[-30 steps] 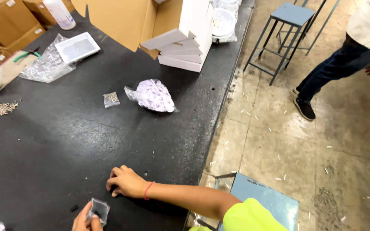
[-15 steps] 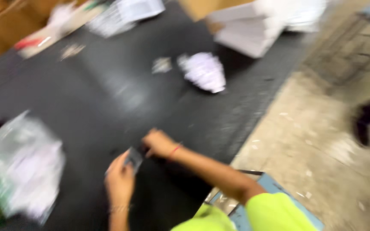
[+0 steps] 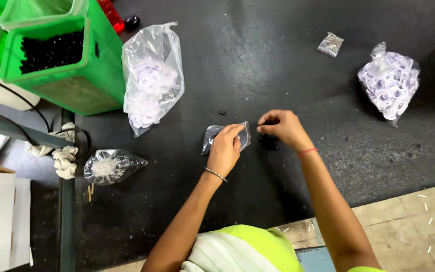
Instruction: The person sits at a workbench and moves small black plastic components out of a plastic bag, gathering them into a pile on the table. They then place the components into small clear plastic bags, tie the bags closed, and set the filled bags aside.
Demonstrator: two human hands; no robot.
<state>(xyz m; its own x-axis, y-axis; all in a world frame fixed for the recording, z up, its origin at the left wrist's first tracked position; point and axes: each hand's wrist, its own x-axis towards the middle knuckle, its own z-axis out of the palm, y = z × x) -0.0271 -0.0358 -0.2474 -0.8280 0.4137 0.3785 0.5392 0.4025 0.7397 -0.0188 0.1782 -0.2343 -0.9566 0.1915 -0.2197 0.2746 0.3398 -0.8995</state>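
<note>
At the near edge of the black table (image 3: 288,60), both hands now work close together over one spot; half a second ago they were blurred in motion, and a second ago they sat low at the table's near edge with the left hand already holding a small bag.

1. Left hand (image 3: 225,151): fingers closed in a pinch on the rim of a small clear bag (image 3: 226,137), which lies flat on the table just ahead of the hand. The bag is steady, no longer carried.
2. Right hand (image 3: 284,127): at 3 o'clock from the bag, fingertips drawn together over a small heap of black parts (image 3: 268,141). Whether a part is pinched between them cannot be told.
3. One loose black part (image 3: 222,112) lies at 12 o'clock from the bag, apart from it.

Judgement: the view has swung left and the hands have settled, so the work reads as filling the bag from the heap rather than moving it.

Farther out:
- 9 o'clock: a knotted clear bag of white pieces (image 3: 111,166).
- 10 o'clock: a large clear bag of white rings (image 3: 152,78), beside a green bin (image 3: 71,85) of black parts.
- 1 o'clock: a tiny packet (image 3: 331,44).
- 2 o'clock: a tied bag of white rings (image 3: 389,80).
</note>
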